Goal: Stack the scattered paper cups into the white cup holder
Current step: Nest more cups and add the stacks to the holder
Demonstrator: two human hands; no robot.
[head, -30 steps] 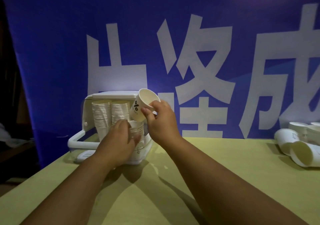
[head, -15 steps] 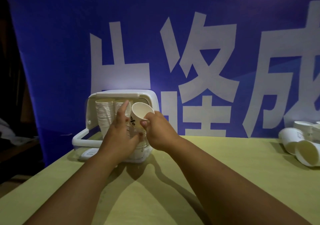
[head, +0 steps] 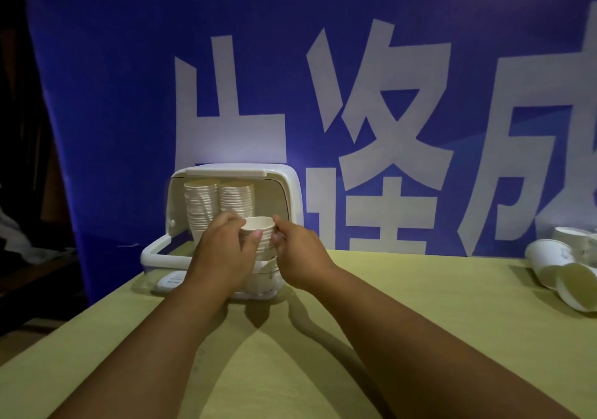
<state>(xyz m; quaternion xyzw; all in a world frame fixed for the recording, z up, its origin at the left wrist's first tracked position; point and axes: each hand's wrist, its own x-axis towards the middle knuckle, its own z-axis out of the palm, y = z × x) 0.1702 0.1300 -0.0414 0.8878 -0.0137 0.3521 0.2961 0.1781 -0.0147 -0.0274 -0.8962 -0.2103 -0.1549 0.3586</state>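
The white cup holder (head: 292, 192) stands open at the table's far left, with two tall stacks of paper cups (head: 202, 205) inside. At its front right is a shorter cup stack (head: 263, 234), topped by an upright white paper cup. My left hand (head: 223, 250) wraps the left side of that short stack. On the stack's right side, my right hand (head: 298, 254) pinches the top cup's rim with thumb and fingers. Several loose paper cups (head: 562, 265) lie on their sides at the far right of the table.
The yellow-green table (head: 403, 305) runs from the holder to the loose cups. A blue banner with large white characters (head: 371, 111) hangs right behind it. A dark area with cloth (head: 19, 241) lies beyond the table's left edge.
My right hand has brought the tilted cup down and set it upright onto the short stack. My left hand has closed around the stack's left side.
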